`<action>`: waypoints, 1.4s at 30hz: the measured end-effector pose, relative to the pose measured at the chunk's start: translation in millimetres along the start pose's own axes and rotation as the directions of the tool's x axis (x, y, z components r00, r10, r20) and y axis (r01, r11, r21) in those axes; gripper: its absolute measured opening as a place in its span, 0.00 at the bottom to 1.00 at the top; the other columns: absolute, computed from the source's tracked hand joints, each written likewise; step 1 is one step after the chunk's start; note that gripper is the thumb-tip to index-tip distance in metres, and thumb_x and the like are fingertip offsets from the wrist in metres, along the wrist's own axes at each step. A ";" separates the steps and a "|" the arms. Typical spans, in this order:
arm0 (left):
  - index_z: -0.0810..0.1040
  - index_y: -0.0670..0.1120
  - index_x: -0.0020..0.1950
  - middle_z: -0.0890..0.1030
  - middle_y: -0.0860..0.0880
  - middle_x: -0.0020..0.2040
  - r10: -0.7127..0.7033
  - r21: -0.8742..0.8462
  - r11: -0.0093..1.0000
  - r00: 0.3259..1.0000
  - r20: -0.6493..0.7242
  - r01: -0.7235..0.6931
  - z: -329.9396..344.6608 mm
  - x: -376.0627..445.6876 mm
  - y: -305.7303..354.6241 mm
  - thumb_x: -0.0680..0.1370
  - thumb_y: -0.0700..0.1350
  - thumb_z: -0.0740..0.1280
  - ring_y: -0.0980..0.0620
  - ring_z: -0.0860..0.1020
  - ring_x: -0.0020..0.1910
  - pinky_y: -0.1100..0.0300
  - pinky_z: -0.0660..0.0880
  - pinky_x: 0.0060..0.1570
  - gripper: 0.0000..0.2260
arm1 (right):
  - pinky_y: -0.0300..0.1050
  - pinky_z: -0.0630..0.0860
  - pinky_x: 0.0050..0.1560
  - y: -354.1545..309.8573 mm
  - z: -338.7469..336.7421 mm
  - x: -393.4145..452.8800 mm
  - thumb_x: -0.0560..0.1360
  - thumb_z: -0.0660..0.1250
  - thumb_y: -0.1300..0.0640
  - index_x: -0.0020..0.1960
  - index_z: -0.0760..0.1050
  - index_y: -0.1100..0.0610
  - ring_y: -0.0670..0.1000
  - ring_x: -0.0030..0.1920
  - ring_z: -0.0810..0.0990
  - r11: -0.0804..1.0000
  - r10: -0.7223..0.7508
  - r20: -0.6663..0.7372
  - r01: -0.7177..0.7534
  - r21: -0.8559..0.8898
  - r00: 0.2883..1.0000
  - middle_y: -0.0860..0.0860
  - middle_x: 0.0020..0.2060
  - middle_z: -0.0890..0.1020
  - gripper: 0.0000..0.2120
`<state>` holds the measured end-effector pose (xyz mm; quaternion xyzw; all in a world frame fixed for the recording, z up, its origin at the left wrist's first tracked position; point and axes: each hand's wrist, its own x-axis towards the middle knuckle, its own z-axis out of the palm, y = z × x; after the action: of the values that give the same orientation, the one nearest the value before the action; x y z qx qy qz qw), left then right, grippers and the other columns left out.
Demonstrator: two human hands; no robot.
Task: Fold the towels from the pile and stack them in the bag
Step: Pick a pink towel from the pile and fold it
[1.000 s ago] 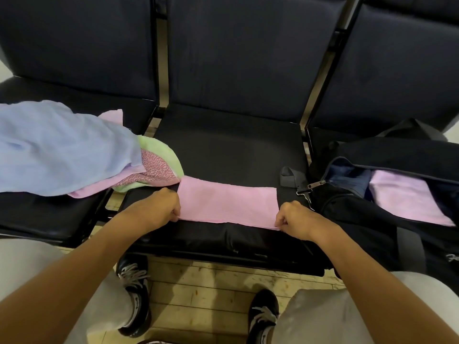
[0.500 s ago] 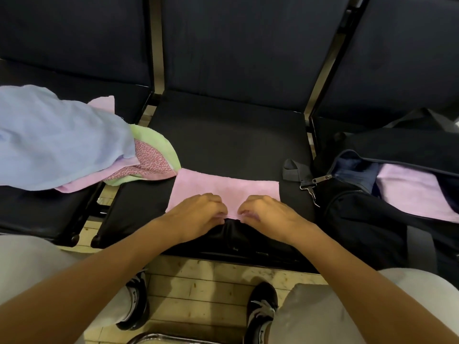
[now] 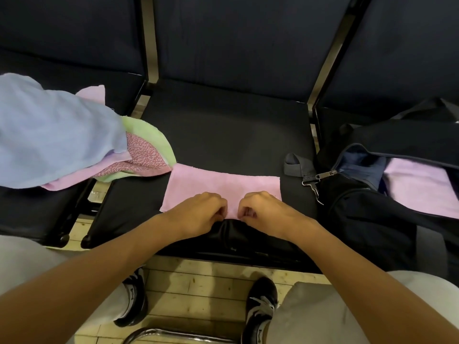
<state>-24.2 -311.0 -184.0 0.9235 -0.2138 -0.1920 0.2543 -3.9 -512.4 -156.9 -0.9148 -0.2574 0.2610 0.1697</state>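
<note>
two hands pinch a soft, flat, rectangular pink towel.

Row of dark seats. Towel pile on left seat, pink towel on middle. Bag on right.

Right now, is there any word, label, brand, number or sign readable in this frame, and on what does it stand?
No readable text anywhere.
Black shoes: a small white mark on each tongue, too blurred to read.
Patterned pink cloth in the pile: a print, not letters.
Pink towel, black bag, zipper pull: no label visible.
</note>
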 end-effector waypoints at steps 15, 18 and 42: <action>0.54 0.47 0.79 0.53 0.50 0.80 0.008 0.226 0.974 0.989 -0.147 0.025 5.3 12.5 -15.7 0.79 0.60 0.41 0.52 0.49 0.79 0.56 0.45 0.76 0.31 | 0.46 0.44 0.80 16.4 30.8 23.4 0.85 0.48 0.47 0.81 0.48 0.58 0.47 0.80 0.45 0.997 -0.014 -0.162 0.000 -0.082 0.987 0.51 0.81 0.51 0.28; 0.43 0.49 0.80 0.42 0.52 0.80 -0.037 0.284 0.957 0.997 -0.072 0.056 11.7 20.5 -19.8 0.81 0.60 0.40 0.54 0.38 0.78 0.52 0.38 0.76 0.30 | 0.46 0.36 0.78 20.3 37.1 32.4 0.85 0.45 0.45 0.81 0.40 0.55 0.45 0.79 0.36 0.994 0.035 -0.100 -0.045 -0.104 0.994 0.48 0.81 0.42 0.29; 0.38 0.47 0.79 0.39 0.47 0.80 -0.284 0.435 0.842 0.948 -0.145 0.319 3.5 2.8 -68.8 0.73 0.61 0.28 0.51 0.38 0.78 0.53 0.38 0.76 0.36 | 0.49 0.33 0.78 53.6 26.7 29.9 0.83 0.38 0.42 0.80 0.33 0.48 0.48 0.78 0.32 0.933 0.191 -0.023 -0.189 -0.305 0.981 0.49 0.79 0.35 0.29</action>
<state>-3.1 -260.2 -225.4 0.9856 -0.0949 -0.1399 0.0065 23.4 -534.4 -214.0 -0.9496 -0.2058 0.2363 -0.0009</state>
